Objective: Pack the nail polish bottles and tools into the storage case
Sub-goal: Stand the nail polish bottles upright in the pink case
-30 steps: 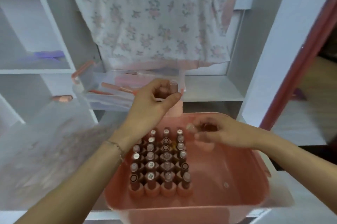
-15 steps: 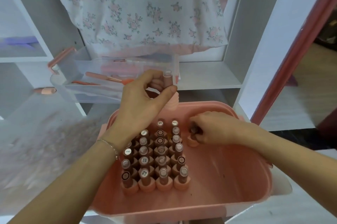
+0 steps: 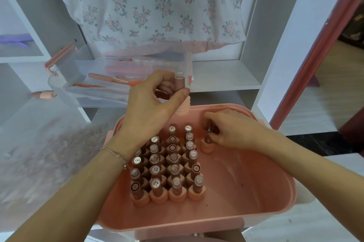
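From the head camera we look down into the pink case (image 3: 271,198), where the packed bottles (image 3: 169,168) stand in a tight block on the left half of the floor, caps up. Our right hand (image 3: 230,133) pinches one more bottle (image 3: 207,144) by its cap and has its base touching the floor just beside the far right corner of the block. Our left hand (image 3: 151,107) grasps a spare bottle (image 3: 180,88) upright above the case's far rim, thumb against its side, fingers curled behind.

To seat this one well, we judge it best to keep it upright, press it flush against the neighbouring row so a new column starts straight, and let go only once the base sits flat. The left one can follow in the next slot towards us.

The bottles look alike: round ribbed peach bases, slim brownish caps with pale discs on top. The case is smooth matte plastic with rounded corners. Behind it a clear tray (image 3: 82,91) with a pink handle holds long thin pink tools (image 3: 106,79), not yet packed.
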Demonstrator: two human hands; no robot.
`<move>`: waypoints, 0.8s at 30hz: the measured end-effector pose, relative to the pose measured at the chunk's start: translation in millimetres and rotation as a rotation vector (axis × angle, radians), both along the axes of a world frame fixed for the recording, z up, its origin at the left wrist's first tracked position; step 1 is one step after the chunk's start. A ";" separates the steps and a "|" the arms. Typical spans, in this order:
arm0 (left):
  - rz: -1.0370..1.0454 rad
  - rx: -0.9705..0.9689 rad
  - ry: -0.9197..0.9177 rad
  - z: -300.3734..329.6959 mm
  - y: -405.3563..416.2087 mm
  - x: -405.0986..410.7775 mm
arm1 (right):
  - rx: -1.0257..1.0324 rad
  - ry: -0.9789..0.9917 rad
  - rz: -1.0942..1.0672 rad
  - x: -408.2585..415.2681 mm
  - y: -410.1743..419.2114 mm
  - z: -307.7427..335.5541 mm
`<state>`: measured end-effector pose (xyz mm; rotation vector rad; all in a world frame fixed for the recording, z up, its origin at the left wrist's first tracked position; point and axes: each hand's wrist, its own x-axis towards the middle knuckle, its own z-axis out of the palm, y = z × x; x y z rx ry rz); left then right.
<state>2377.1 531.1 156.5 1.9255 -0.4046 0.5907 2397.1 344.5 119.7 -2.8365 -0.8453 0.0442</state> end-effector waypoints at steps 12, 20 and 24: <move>0.007 0.018 -0.019 -2.1 2.0 1.1 | -0.010 -0.020 0.039 0.0 5.6 -0.1; 0.012 0.017 -0.010 -1.1 0.8 1.6 | 0.005 -0.008 0.037 -0.4 7.8 1.4; 0.013 0.021 -0.012 -1.0 0.9 1.7 | -0.001 -0.012 0.048 -0.4 7.5 0.9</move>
